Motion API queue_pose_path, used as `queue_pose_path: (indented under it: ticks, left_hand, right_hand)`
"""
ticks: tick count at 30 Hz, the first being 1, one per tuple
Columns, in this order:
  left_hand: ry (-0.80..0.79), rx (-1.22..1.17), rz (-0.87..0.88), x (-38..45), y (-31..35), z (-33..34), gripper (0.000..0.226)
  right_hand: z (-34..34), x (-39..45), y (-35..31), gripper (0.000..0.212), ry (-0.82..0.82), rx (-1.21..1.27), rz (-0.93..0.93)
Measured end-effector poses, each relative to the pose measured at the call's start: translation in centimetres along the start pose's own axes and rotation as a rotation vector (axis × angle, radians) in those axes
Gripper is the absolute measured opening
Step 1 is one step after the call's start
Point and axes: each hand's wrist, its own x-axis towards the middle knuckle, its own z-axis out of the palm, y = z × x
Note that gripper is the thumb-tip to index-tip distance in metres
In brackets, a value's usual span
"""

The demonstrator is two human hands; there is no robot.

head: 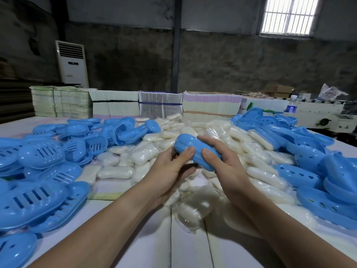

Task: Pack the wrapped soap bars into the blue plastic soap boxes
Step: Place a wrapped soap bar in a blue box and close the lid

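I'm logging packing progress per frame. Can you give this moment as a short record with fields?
held item: closed blue soap box, its two halves together
left hand: grips the box's near-left end, thumb on top
right hand: grips its right end, thumb on top
below hands: pile of wrapped soap bars on the table
left pile: slotted blue box halves
right pile: blue halves with holes

Closed blue soap box [197, 151] above wrapped soap bars [146, 151]

Closed soap box [197, 151] hides its contents; forearms [108, 225] cut off — bottom edge.
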Motion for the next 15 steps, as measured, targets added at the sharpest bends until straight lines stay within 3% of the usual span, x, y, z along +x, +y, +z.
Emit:
queue_pose_path:
  ticks: [4,7,10,15]
  left_hand:
    - [0.015,-0.019,-0.014,-0.2,0.0,0.0,0.033]
    - [-0.017,-0.110,-0.054,-0.4,0.5,-0.1,0.032]
    - [-0.034,-0.117,-0.055,-0.4,0.5,-0.2,0.034]
    - [-0.061,0.158,0.034,0.4,0.5,-1.1,0.042]
  right_hand:
    - [-0.1,-0.1,0.0,0.031,-0.039,-0.038,-0.009]
    - [0.0,-0.3,0.2,0.054,-0.047,-0.118,-0.031]
    - [0.2,-0.3,0.5,0.058,-0.021,-0.162,-0.065]
    - [-0.6,0.1,0.2,0.049,0.080,-0.096,-0.082]
